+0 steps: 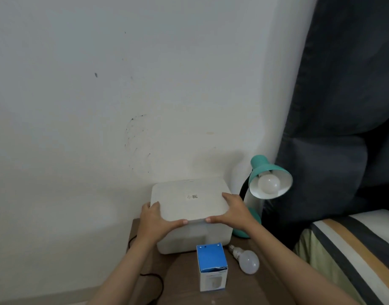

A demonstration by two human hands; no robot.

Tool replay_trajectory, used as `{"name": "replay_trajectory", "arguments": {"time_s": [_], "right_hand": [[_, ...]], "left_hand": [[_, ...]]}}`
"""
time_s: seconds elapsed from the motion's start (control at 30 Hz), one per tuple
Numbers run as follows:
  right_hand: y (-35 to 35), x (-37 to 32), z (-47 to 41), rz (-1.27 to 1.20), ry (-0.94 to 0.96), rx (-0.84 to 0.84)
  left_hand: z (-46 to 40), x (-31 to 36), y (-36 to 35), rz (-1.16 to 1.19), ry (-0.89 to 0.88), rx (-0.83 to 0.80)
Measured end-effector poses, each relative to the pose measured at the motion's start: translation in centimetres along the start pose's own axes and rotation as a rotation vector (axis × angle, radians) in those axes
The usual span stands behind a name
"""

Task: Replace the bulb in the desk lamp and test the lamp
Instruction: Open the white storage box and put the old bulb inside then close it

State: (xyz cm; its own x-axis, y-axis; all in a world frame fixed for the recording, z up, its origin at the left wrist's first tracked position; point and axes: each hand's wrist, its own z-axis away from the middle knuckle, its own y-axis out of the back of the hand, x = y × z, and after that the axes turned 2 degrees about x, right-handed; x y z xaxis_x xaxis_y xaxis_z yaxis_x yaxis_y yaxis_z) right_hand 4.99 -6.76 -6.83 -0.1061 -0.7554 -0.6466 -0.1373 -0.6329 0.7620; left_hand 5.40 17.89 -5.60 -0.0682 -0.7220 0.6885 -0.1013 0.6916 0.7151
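Both hands grip the lid of a white plastic storage box on the brown tabletop: left hand and right hand clasp its near corners. Right of the box stands the teal desk lamp, nearer the right hand. A loose white bulb lies in front-right, base toward the box, beside a blue-white carton.

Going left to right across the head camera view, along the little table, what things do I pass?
Black cord → left hand on the white box → blue-topped bulb carton → right hand → loose bulb → teal lamp with bulb fitted → striped bedding.
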Motion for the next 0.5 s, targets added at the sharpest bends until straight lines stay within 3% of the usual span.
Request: {"name": "replay_trajectory", "arguments": {"time_s": [0.5], "right_hand": [[3.8,-3.6,2.6,-0.074,0.043,0.024]], "left_hand": [[0.6,2.0,2.6,0.050,-0.080,0.089]]}}
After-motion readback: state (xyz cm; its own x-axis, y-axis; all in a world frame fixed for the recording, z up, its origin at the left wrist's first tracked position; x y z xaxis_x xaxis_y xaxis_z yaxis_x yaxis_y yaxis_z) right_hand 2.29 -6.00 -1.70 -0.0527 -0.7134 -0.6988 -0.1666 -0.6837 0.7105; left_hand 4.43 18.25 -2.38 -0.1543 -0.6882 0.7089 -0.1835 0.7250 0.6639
